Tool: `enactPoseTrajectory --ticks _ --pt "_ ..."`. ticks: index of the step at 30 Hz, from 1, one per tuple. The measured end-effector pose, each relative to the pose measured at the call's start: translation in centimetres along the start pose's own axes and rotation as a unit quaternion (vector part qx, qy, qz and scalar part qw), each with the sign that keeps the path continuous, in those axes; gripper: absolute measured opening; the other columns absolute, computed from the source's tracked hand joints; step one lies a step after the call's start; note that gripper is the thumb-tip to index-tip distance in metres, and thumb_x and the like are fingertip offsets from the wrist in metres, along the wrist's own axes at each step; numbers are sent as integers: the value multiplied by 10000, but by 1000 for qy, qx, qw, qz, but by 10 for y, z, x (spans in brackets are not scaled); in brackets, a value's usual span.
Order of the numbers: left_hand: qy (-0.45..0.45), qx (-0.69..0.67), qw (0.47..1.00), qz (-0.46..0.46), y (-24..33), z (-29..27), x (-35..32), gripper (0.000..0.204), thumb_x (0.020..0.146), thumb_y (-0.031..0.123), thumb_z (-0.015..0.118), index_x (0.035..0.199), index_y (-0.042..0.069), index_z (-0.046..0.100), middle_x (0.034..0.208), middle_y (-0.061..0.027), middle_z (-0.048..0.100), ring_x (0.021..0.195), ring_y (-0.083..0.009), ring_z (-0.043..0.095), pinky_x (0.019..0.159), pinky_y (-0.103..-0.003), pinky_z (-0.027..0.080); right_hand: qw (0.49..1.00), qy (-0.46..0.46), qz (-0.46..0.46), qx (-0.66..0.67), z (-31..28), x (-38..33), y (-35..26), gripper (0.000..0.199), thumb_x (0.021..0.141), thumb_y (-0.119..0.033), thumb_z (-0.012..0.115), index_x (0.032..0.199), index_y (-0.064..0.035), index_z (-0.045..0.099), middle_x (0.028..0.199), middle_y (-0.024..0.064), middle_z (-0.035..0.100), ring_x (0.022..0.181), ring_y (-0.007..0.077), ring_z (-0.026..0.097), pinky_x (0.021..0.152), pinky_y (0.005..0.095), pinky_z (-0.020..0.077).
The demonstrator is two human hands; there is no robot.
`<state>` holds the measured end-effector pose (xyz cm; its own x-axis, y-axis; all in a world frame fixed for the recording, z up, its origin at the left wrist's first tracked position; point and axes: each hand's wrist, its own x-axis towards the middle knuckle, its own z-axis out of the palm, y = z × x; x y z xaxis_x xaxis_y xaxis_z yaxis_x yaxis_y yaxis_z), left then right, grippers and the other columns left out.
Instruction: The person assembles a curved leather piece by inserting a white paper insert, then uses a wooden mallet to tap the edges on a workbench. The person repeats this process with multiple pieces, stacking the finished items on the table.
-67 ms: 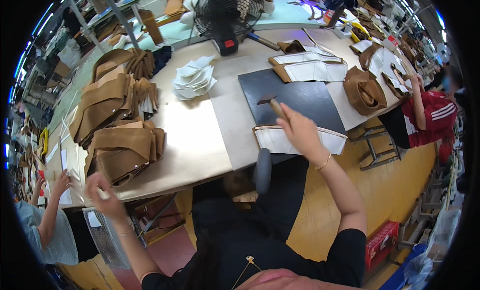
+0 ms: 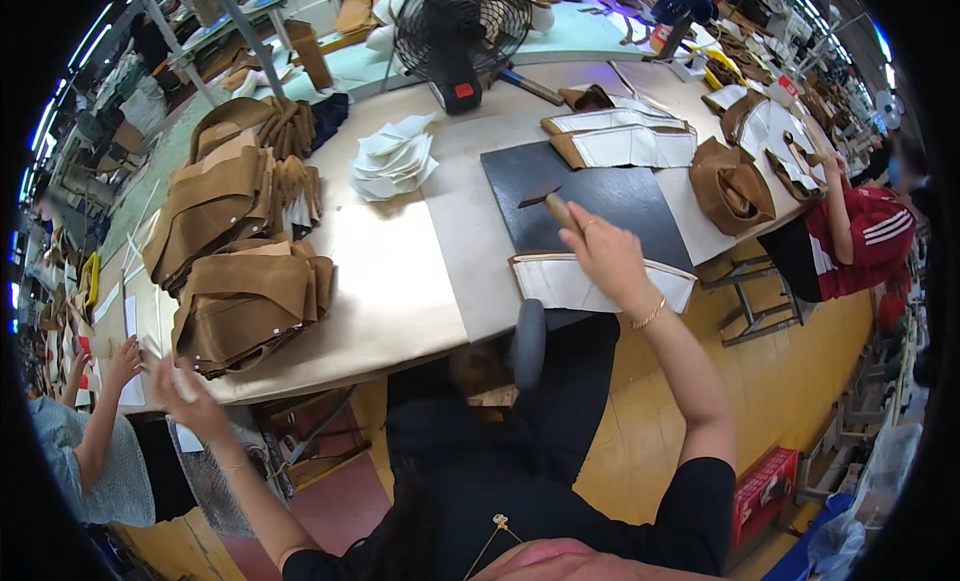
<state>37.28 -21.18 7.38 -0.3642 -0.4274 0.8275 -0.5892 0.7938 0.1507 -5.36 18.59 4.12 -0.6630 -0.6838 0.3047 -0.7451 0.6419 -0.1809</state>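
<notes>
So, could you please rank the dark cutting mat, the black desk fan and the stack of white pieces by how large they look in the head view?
1. Dark cutting mat, the largest.
2. Black desk fan; it stands farther off, so its real size is unsure.
3. Stack of white pieces, the smallest.

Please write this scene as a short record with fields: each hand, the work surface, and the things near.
right hand: grips a wooden-handled tool above the dark mat
left hand: raised off the table edge at the left, holding something small and pale, blurred
under right hand: white-lined piece
table: pale, long
left stacks: brown pieces
far side: black fan, white pieces
</notes>
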Motion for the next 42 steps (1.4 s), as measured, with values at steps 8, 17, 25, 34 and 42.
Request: enactPoseTrajectory --ticks 8,17,25,34,42 --pt "-56 398 892 -209 -264 -73 -105 518 1018 337 514 1409 1 474 1395 -238 502 1299 -357 474 1075 -454 387 982 -4 -114 -150 36 62 77 394 914 -258 646 1287 -146 585 989 59 630 931 241 629 752 394 511" --pt "-276 333 822 -371 -327 -61 -160 546 1030 460 413 1314 24 577 1252 -233 627 1147 -405 599 922 -515 488 994 79 -76 -20 16 17 5 369 847 -124 688 1213 -117 644 1174 81 582 1104 282 551 942 429 428" --pt "-247 306 837 -381 -317 -60 -149 464 987 468 502 1121 80 719 1046 -180 715 952 -387 677 787 -507 519 995 101 25 -1 -18 -34 27 202 885 -94 658 1079 -67 707 1122 105 592 1066 290 565 922 416 441" --pt "-91 271 854 -435 -322 -58 -166 452 959 484 548 1091 100 748 1044 -146 731 949 -374 684 809 -463 523 994 105 26 27 -17 -59 27 171 900 -69 637 1056 -47 704 1078 116 602 998 293 570 895 408 449" --pt "259 -114 785 -551 -335 -86 -138 457 971 383 592 1185 -14 666 1096 -163 712 946 -314 685 866 -418 532 989 122 7 86 -16 -61 6 163 883 -45 639 1032 -39 705 1041 116 620 982 300 581 871 405 450"
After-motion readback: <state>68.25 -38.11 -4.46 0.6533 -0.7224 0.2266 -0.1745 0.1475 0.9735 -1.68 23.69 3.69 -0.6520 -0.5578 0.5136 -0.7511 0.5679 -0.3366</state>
